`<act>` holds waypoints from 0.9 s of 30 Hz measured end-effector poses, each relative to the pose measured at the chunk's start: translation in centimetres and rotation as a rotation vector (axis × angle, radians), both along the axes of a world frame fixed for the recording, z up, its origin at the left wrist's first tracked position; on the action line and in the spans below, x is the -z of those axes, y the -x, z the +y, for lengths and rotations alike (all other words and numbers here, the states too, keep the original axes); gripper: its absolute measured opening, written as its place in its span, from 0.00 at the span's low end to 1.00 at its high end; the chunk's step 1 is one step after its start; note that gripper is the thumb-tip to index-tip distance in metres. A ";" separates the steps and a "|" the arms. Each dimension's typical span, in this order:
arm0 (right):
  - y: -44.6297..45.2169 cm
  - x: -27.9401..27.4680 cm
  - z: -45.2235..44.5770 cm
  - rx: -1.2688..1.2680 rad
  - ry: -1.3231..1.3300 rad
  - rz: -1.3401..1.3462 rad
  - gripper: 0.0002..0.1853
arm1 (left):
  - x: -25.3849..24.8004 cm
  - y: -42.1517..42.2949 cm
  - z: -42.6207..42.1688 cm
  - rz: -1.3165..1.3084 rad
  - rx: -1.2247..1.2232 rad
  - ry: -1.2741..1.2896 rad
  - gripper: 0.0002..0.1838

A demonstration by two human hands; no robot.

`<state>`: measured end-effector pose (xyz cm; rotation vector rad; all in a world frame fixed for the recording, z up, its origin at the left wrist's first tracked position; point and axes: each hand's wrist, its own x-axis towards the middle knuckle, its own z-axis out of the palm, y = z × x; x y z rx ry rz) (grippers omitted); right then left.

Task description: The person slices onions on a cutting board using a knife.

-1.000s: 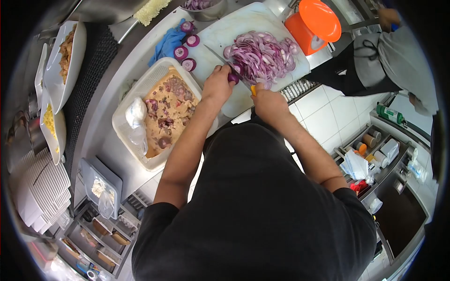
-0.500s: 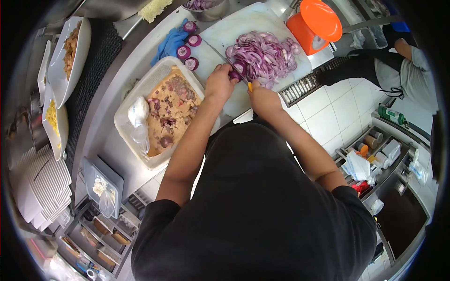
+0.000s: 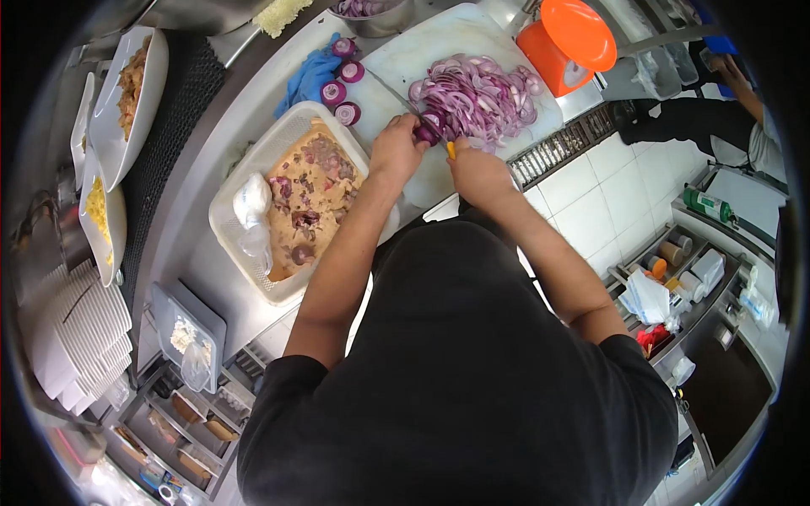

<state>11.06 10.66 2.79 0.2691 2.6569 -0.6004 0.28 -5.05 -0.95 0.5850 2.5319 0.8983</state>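
My right hand [image 3: 479, 171] is closed round the yellow handle of a knife [image 3: 395, 94], whose blade points up and left across the white cutting board [image 3: 396, 59]. Beside the blade, my left hand [image 3: 397, 150] grips a red onion [image 3: 427, 128] against the board, fingers bent over it. A heap of sliced red onion [image 3: 479, 97] lies just right of the blade. Several cut red onion pieces [image 3: 334, 93] rest along the board's left edge, near a crumpled blue cloth or glove [image 3: 307, 81].
A white plastic basket [image 3: 239, 268] with peelings and a plastic bag stands left of my left forearm. An orange scale [image 3: 540, 52] is at the board's right corner. Dishes of food [image 3: 152, 88] and stacked white plates [image 3: 80, 329] line the left. Another person [image 3: 726, 126] is at upper right.
The knife and both hands stay at the onion, with only slight shifts. The other person at upper right has moved farther right and up.
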 end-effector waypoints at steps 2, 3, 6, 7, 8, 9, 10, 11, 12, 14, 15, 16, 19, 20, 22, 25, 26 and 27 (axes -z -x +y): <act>-0.1 -1.6 0.7 -0.008 0.002 0.019 0.16 | -0.1 0.4 0.0 0.013 0.026 0.005 0.19; -0.5 -2.0 0.7 -0.014 0.006 0.024 0.16 | 0.3 0.5 -0.1 0.023 0.044 0.006 0.20; -1.0 -1.9 -0.1 0.020 -0.009 -0.030 0.16 | 0.9 0.9 -0.5 0.015 0.058 0.001 0.20; -0.9 -0.7 -0.3 0.039 -0.003 -0.032 0.16 | 0.6 0.8 -0.4 -0.015 0.043 -0.005 0.19; -0.6 1.5 -0.6 0.060 0.001 -0.033 0.16 | 0.3 0.8 -0.3 -0.045 0.030 -0.013 0.19; -0.2 1.7 -0.8 0.083 0.004 -0.034 0.16 | 0.1 0.6 -0.3 -0.048 0.033 0.006 0.19; -0.1 1.8 -0.5 0.061 0.008 -0.013 0.16 | 0.0 0.6 -0.2 -0.050 0.035 0.024 0.19; 0.1 1.9 0.2 0.038 0.011 0.013 0.16 | -0.2 0.8 -0.1 -0.047 0.037 0.042 0.19; -0.1 1.2 0.3 0.022 0.018 0.026 0.17 | 0.0 0.5 -0.3 -0.044 0.036 0.030 0.19; 0.0 -1.4 0.9 -0.008 0.010 0.013 0.17 | 0.6 0.7 -0.2 -0.025 0.035 -0.005 0.19; -0.1 -2.4 0.9 -0.025 0.007 0.004 0.17 | 0.5 0.8 -0.1 -0.022 0.036 -0.002 0.19; -0.5 -2.9 0.6 -0.006 0.013 -0.019 0.17 | 0.3 0.7 -0.1 -0.021 0.036 0.003 0.19; -0.6 -1.9 -0.3 0.050 0.031 -0.063 0.16 | 0.6 0.7 -0.2 0.014 0.038 0.011 0.19; -0.4 0.7 -0.7 0.072 0.035 -0.065 0.16 | 0.9 0.7 -0.2 0.030 0.038 0.012 0.19; -0.2 1.1 -0.8 0.071 0.039 -0.058 0.16 | 0.6 0.3 -0.2 0.029 0.035 0.022 0.19; -0.1 -0.6 -0.1 0.013 0.042 -0.018 0.17 | 0.5 0.3 -0.4 0.023 0.032 0.038 0.19; -0.1 -1.6 0.2 -0.002 0.036 0.008 0.17 | 0.5 0.7 -0.1 0.023 0.034 0.037 0.19; -0.2 -2.0 0.4 -0.018 0.031 0.030 0.17 | 0.5 0.8 0.1 0.025 0.037 0.033 0.19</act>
